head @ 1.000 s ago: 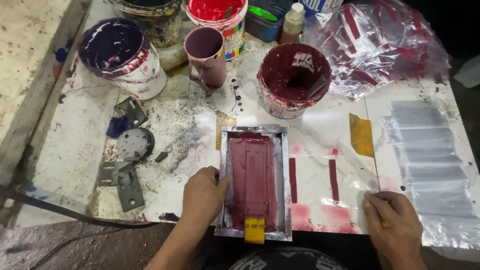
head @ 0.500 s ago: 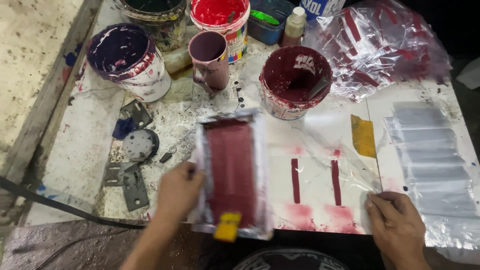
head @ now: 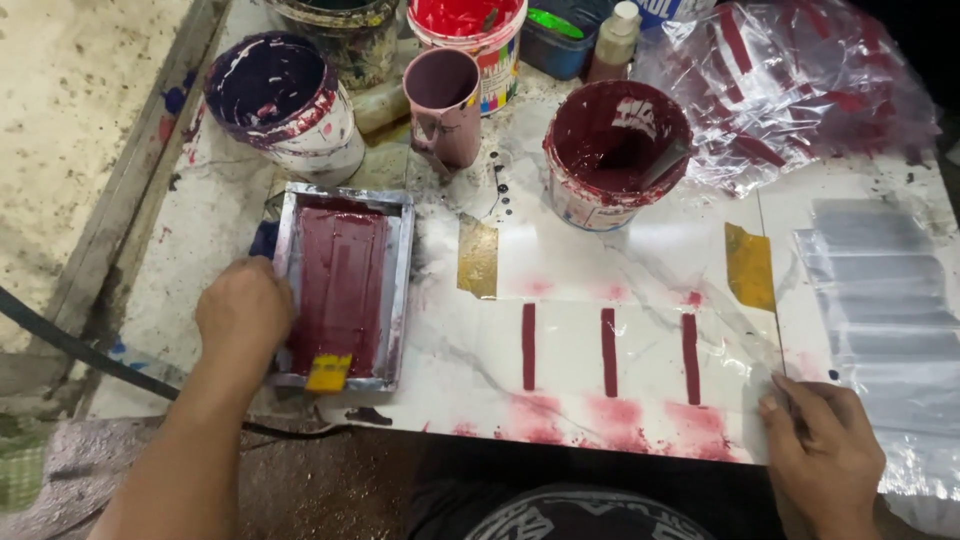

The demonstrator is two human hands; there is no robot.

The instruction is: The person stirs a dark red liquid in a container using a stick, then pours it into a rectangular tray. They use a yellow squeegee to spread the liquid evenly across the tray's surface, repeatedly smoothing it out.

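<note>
My left hand (head: 243, 318) grips the left edge of a small metal-framed printing screen (head: 343, 283) coated with dark red ink; the frame lies on the table's left part, a yellow tab at its near end. To its right a clear plastic sheet (head: 610, 350) lies flat on the white table (head: 620, 255), bearing three dark red printed stripes. My right hand (head: 822, 455) pinches the sheet's near right corner. Two yellow tape pieces (head: 749, 266) sit at the sheet's far edge.
Several paint buckets stand at the back: a dark red one (head: 615, 153), a purple-stained one (head: 283, 101), a bright red one (head: 467, 32), plus a mauve cup (head: 443, 103). Printed plastic bags (head: 790, 85) pile at back right; blank bags (head: 880, 290) lie stacked at right.
My left hand lifted the screen off the plastic sheet and carried it left, setting it down on the table. Three red stripes now show on the sheet. My right hand stayed at the corner.
</note>
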